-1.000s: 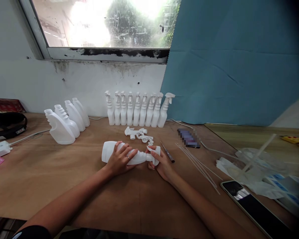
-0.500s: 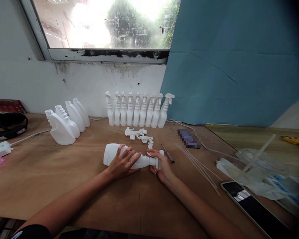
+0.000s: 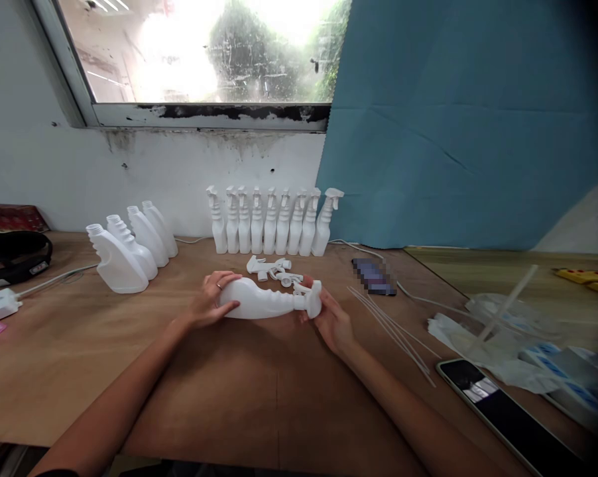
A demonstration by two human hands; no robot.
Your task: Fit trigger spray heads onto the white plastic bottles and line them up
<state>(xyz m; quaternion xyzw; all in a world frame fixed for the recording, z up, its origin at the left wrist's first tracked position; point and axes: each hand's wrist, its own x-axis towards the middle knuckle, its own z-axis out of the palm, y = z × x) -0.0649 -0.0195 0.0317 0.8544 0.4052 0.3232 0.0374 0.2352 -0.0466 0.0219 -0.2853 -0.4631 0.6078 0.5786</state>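
Note:
A white spray bottle lies sideways between my two hands above the table, its base to the left and its trigger head to the right. My left hand is closed around the base end. The fingers of my right hand grip the trigger head at the neck, partly hidden behind it. Just beyond the bottle lies a small pile of loose white trigger heads. Several thin white tubes rest on the table to the right of my right hand.
A row of white spray bottles with heads stands along the wall. Headless bottles stand at the left. On the right are a blurred dark object, a phone, a plastic cup with straw and a power strip.
My left hand has slid from the bottle's middle to its base. The bottle has risen slightly and turned, so its trigger head faces another way. The view has shifted a little.

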